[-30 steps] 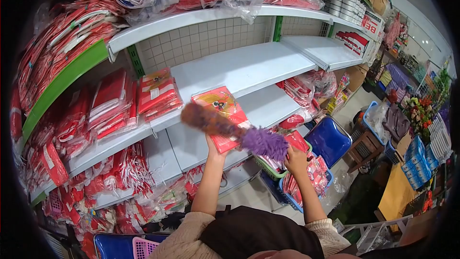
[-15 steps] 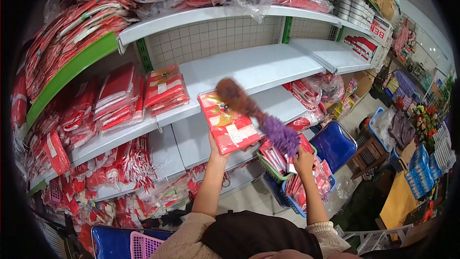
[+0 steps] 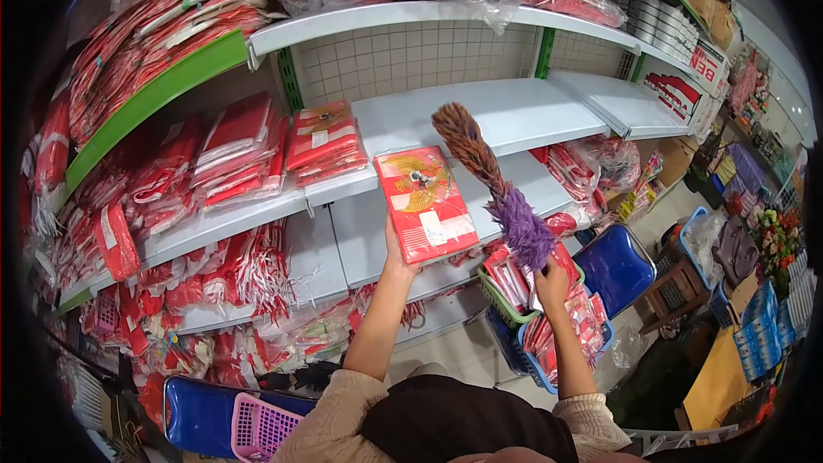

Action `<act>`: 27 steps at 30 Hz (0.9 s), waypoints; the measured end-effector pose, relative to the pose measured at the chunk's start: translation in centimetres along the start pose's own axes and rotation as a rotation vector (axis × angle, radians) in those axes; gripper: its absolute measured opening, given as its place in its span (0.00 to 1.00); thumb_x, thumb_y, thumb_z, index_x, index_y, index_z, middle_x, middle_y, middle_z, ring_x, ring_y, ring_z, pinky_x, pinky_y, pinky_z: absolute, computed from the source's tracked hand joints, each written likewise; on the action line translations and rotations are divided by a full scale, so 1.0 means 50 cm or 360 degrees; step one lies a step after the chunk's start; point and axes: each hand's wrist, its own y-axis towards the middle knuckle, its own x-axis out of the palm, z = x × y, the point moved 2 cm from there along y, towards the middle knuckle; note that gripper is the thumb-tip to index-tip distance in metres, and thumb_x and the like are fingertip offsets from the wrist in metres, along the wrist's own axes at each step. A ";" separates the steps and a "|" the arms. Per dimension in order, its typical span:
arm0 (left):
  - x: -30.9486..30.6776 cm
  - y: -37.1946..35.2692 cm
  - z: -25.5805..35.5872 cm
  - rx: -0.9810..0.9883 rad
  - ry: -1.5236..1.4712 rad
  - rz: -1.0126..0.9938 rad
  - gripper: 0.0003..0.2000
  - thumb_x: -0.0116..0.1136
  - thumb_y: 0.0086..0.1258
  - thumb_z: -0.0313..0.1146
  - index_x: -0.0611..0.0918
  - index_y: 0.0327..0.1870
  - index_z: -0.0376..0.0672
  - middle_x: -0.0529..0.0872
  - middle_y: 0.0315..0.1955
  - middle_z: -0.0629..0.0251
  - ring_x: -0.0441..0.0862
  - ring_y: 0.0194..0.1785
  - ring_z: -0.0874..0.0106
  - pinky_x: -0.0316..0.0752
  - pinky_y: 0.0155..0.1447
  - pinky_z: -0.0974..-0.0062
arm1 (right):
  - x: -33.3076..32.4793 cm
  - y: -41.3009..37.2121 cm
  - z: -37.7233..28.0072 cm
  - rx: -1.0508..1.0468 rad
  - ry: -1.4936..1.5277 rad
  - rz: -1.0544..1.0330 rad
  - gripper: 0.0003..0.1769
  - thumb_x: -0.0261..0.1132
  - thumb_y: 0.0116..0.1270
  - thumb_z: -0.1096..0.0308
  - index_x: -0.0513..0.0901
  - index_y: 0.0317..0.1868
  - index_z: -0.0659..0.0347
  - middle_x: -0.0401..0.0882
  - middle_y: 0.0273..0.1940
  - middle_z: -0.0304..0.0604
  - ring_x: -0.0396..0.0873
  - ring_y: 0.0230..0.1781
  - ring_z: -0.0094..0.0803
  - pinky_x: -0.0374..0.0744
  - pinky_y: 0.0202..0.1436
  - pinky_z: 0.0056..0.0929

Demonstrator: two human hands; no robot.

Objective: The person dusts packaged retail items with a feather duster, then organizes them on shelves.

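Note:
My left hand (image 3: 399, 250) grips the lower left edge of a flat, plastic-wrapped red packet (image 3: 437, 193) with a gold bird emblem and a white label. The packet is held tilted in front of the shelves. My right hand (image 3: 554, 283) is closed around the lower end of a fluffy duster (image 3: 490, 173), brown at the tip and purple near my fingers. The duster points up and left, its tip beside the packet's upper right corner. Similar packets (image 3: 324, 139) lie stacked on the shelf to the left.
White shelves (image 3: 480, 111) curve across the front, with many red-and-white wrapped goods at left and above. Below my right hand are a green basket (image 3: 506, 307) and a blue basket (image 3: 536, 370) of packets. A blue chair (image 3: 615, 266) stands at right; a pink basket (image 3: 261, 427) sits lower left.
The duster, blurred over the packet's upper corner before, has swung up and right, off the packet. The packet stays in my left hand. The whole view has shifted slightly.

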 end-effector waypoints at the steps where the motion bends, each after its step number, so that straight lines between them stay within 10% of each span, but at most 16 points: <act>1: -0.007 0.000 0.003 -0.0007 -0.0027 -0.0047 0.26 0.40 0.72 0.52 0.68 0.60 0.41 0.75 0.55 0.55 0.75 0.56 0.57 0.70 0.61 0.54 | 0.010 -0.005 -0.001 -0.0008 0.0060 -0.0047 0.16 0.62 0.49 0.68 0.78 0.41 0.62 0.78 0.23 0.57 0.77 0.25 0.54 0.74 0.30 0.49; 7: -0.018 -0.010 0.017 0.0021 0.0027 -0.0080 0.25 0.39 0.73 0.50 0.68 0.61 0.40 0.74 0.56 0.54 0.73 0.58 0.56 0.67 0.63 0.54 | 0.028 0.005 -0.045 -0.0430 -0.0138 -0.0035 0.16 0.62 0.48 0.67 0.77 0.39 0.62 0.76 0.23 0.55 0.76 0.25 0.56 0.73 0.32 0.50; 23: -0.009 -0.004 0.048 -0.0067 0.0038 -0.0166 0.27 0.39 0.72 0.52 0.66 0.63 0.41 0.72 0.59 0.55 0.72 0.60 0.59 0.68 0.63 0.56 | 0.029 0.381 -0.274 -0.0291 -0.0432 0.0131 0.15 0.61 0.47 0.75 0.73 0.38 0.67 0.78 0.36 0.56 0.78 0.37 0.54 0.78 0.36 0.47; 27: 0.018 -0.025 0.054 -0.0122 -0.0057 -0.0266 0.31 0.36 0.72 0.56 0.63 0.66 0.41 0.67 0.63 0.54 0.67 0.64 0.58 0.62 0.67 0.56 | -0.037 0.257 -0.371 -0.0787 -0.0153 0.0898 0.21 0.64 0.51 0.73 0.75 0.48 0.63 0.74 0.39 0.50 0.72 0.41 0.47 0.73 0.43 0.37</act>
